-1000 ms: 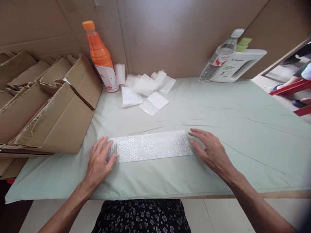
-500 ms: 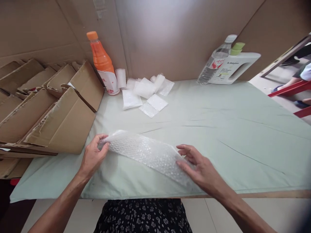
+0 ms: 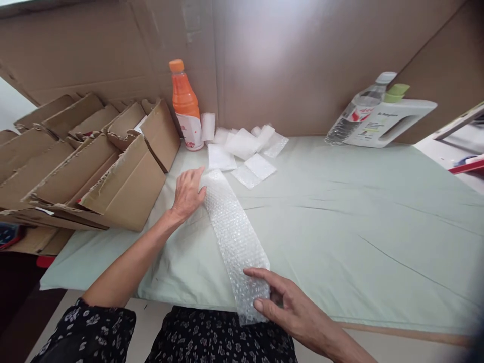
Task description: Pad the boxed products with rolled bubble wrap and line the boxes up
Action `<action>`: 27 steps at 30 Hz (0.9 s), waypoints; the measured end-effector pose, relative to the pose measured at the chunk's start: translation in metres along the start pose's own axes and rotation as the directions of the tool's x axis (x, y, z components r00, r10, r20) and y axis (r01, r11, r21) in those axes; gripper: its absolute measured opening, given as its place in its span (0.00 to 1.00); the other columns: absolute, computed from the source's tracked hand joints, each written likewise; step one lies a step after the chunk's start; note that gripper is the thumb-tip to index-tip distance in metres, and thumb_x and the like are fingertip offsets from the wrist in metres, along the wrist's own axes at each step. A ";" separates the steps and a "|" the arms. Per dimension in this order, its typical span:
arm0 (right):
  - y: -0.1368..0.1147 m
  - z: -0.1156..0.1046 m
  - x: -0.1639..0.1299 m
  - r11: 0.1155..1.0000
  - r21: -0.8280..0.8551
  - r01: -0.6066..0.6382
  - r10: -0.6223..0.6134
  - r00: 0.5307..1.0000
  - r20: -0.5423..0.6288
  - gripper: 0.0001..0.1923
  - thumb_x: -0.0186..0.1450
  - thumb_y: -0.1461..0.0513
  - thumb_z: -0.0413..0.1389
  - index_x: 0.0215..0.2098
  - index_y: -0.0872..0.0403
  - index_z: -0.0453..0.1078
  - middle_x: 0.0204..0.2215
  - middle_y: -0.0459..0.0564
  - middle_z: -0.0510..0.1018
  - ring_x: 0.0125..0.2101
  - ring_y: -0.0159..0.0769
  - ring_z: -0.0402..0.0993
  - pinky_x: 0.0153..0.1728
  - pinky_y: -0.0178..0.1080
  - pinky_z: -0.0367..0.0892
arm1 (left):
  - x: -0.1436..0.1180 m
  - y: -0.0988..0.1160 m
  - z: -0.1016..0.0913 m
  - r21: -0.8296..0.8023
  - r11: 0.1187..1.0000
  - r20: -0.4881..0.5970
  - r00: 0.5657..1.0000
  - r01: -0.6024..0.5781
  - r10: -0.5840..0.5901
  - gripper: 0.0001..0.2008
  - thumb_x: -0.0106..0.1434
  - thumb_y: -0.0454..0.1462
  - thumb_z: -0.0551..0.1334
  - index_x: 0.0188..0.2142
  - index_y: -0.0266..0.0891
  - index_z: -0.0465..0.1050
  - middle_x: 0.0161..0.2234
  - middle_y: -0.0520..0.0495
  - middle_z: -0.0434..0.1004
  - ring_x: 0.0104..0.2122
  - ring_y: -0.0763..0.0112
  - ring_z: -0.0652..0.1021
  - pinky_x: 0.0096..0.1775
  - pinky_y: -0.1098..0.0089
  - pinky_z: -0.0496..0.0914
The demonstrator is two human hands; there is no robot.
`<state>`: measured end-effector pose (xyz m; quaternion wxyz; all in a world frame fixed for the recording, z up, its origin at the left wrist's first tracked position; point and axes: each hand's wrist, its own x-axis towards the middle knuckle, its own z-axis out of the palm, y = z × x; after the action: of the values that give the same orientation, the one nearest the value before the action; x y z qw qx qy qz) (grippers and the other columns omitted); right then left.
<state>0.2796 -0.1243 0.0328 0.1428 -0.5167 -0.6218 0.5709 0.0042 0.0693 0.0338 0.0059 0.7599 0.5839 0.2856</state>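
A long strip of clear bubble wrap (image 3: 237,232) lies slantwise on the green cloth, its near end hanging over the table's front edge. At the strip's far end is my left hand (image 3: 188,192), open, with fingers stretched out and the thumb apart at the wrap's left edge. My right hand (image 3: 291,305) is over the near end, open, index finger and thumb spread and lying on the wrap. Its other fingers are partly hidden. Beyond the strip sits a loose pile of small bubble wrap pouches (image 3: 242,143), some folded or overlapping.
Cardboard dividers or boxes (image 3: 124,189) stand at the left. An orange-capped bottle (image 3: 187,111) is upright near the pile. At the back right, a clear bottle (image 3: 355,113) leans against a white handled jug (image 3: 393,121). Cardboard panels (image 3: 302,70) wall the back of the cloth-covered table (image 3: 363,212).
The strip has turned from lying crosswise to pointing away from me. My left hand moved forward and right; my right hand came down toward me. The view shifted left.
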 end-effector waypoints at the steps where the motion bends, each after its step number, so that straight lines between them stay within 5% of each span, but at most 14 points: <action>1: -0.003 0.001 0.005 1.000 0.015 -0.004 0.004 1.000 0.026 0.31 0.66 0.49 0.56 0.66 0.47 0.65 0.39 0.51 0.76 0.32 0.36 0.67 0.37 0.41 0.66 | -0.004 0.000 -0.002 0.005 1.000 -0.054 0.999 -0.007 0.007 0.26 0.62 0.34 0.60 0.60 0.33 0.68 0.56 0.32 0.74 0.56 0.47 0.73 0.58 0.47 0.65; 4: -0.006 0.006 0.020 0.993 0.114 -0.001 -0.019 0.985 0.173 0.35 0.66 0.50 0.57 0.69 0.48 0.59 0.30 0.45 0.71 0.28 0.32 0.65 0.31 0.37 0.63 | -0.032 0.007 -0.011 -0.098 0.980 -0.074 0.983 -0.174 0.167 0.21 0.65 0.34 0.59 0.57 0.35 0.70 0.56 0.34 0.74 0.57 0.51 0.73 0.59 0.49 0.66; 6: -0.005 0.010 0.026 0.980 0.197 -0.012 -0.046 0.956 0.289 0.37 0.65 0.47 0.59 0.69 0.49 0.59 0.31 0.45 0.71 0.29 0.31 0.67 0.30 0.36 0.62 | -0.059 0.017 -0.019 -0.278 0.914 0.054 0.945 -0.296 0.322 0.17 0.67 0.32 0.58 0.53 0.38 0.74 0.52 0.39 0.78 0.55 0.56 0.75 0.58 0.52 0.67; 8: -0.001 0.011 0.028 0.963 0.267 -0.048 -0.056 0.927 0.370 0.38 0.64 0.45 0.60 0.67 0.50 0.61 0.33 0.47 0.74 0.28 0.31 0.67 0.29 0.35 0.62 | -0.088 0.026 -0.030 -0.476 0.835 0.189 0.895 -0.276 0.403 0.16 0.67 0.30 0.57 0.51 0.40 0.75 0.49 0.42 0.80 0.54 0.59 0.76 0.57 0.54 0.68; 12: 0.005 0.011 0.025 0.909 0.414 -0.053 -0.122 0.915 0.385 0.31 0.64 0.46 0.62 0.61 0.51 0.69 0.34 0.49 0.78 0.34 0.34 0.73 0.35 0.37 0.65 | -0.136 0.028 -0.055 -0.759 0.630 0.422 0.862 0.165 0.282 0.16 0.70 0.39 0.58 0.56 0.43 0.73 0.48 0.43 0.80 0.52 0.59 0.77 0.56 0.56 0.69; 15: -0.001 0.011 0.029 0.836 0.546 -0.056 -0.161 0.926 0.341 0.29 0.64 0.49 0.63 0.59 0.50 0.69 0.32 0.49 0.79 0.35 0.35 0.76 0.38 0.38 0.67 | -0.161 0.019 -0.067 -0.788 0.440 0.553 0.810 0.431 0.197 0.32 0.66 0.56 0.60 0.65 0.46 0.64 0.56 0.40 0.76 0.58 0.52 0.74 0.61 0.52 0.65; 18: -0.016 0.015 0.041 0.736 0.677 -0.007 -0.170 0.966 0.195 0.29 0.65 0.48 0.62 0.60 0.50 0.67 0.35 0.50 0.81 0.33 0.34 0.78 0.34 0.36 0.67 | -0.172 0.022 -0.064 -0.724 0.511 0.595 0.794 0.463 0.123 0.49 0.54 0.57 0.71 0.70 0.48 0.54 0.64 0.40 0.67 0.63 0.47 0.68 0.64 0.51 0.60; 22: -0.037 0.020 0.057 0.637 0.769 0.051 -0.129 0.991 0.042 0.36 0.66 0.48 0.60 0.67 0.48 0.56 0.48 0.56 0.79 0.36 0.37 0.80 0.32 0.37 0.67 | -0.158 0.040 -0.044 -0.615 0.599 0.539 0.828 0.513 -0.155 0.27 0.67 0.43 0.61 0.63 0.41 0.64 0.47 0.43 0.78 0.47 0.60 0.78 0.51 0.61 0.71; 25: -0.047 0.013 0.057 0.754 0.652 0.075 -0.074 0.997 -0.030 0.44 0.67 0.49 0.59 0.73 0.47 0.43 0.45 0.55 0.80 0.31 0.35 0.78 0.29 0.37 0.67 | -0.141 0.042 -0.032 -0.578 0.670 0.464 0.863 0.465 -0.199 0.19 0.68 0.38 0.56 0.57 0.38 0.69 0.32 0.50 0.76 0.33 0.67 0.77 0.39 0.67 0.72; 27: -0.050 0.002 0.054 0.874 0.474 0.110 -0.069 0.992 -0.103 0.40 0.68 0.49 0.58 0.72 0.47 0.46 0.41 0.53 0.81 0.29 0.35 0.77 0.30 0.39 0.69 | -0.135 0.038 -0.027 -0.493 0.779 0.430 0.887 0.388 -0.169 0.21 0.66 0.35 0.56 0.58 0.38 0.67 0.30 0.51 0.75 0.31 0.67 0.76 0.38 0.66 0.72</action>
<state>0.2305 -0.0722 0.0529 0.3178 -0.4593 -0.4783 0.6777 0.0048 -0.0715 0.0118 0.3815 0.6659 0.5687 0.2962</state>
